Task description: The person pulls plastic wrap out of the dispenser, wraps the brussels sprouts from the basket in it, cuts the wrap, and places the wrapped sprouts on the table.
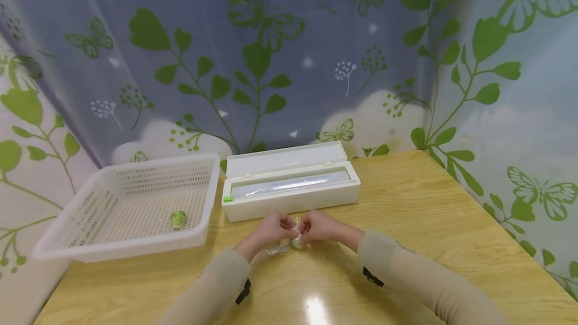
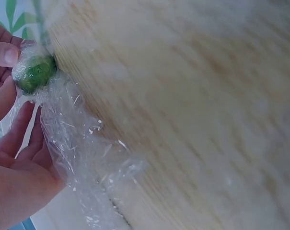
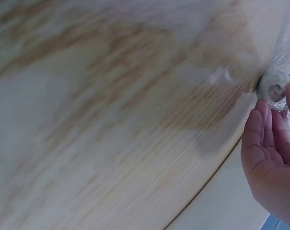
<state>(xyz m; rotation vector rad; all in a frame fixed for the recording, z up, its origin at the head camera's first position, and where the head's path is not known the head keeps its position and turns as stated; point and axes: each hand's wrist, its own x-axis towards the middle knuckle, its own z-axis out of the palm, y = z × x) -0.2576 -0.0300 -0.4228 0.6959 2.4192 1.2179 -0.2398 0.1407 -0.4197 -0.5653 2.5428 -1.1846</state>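
A green Brussels sprout (image 2: pixel 35 74) sits bundled in clear plastic wrap (image 2: pixel 77 143), between my two hands and low over the table. My left hand (image 1: pixel 273 229) pinches the wrap at the sprout's left side; loose crinkled film trails down past its fingers in the left wrist view. From the other side my right hand (image 1: pixel 318 227) holds the wrapped sprout with thumb and fingertips. In the right wrist view the sprout's pale cut end (image 3: pixel 276 92) shows through the film, with the right fingers just below it. Fingers partly hide the sprout in the head view.
Just behind the hands stands a white wrap dispenser box (image 1: pixel 289 207), lid raised, with a roll of film (image 1: pixel 293 184) inside and a green slider (image 1: pixel 228 198) at its left. A white basket (image 1: pixel 207 214) at left holds another Brussels sprout (image 1: pixel 178 219). Patterned curtains hang behind the wooden table (image 1: pixel 406 204).
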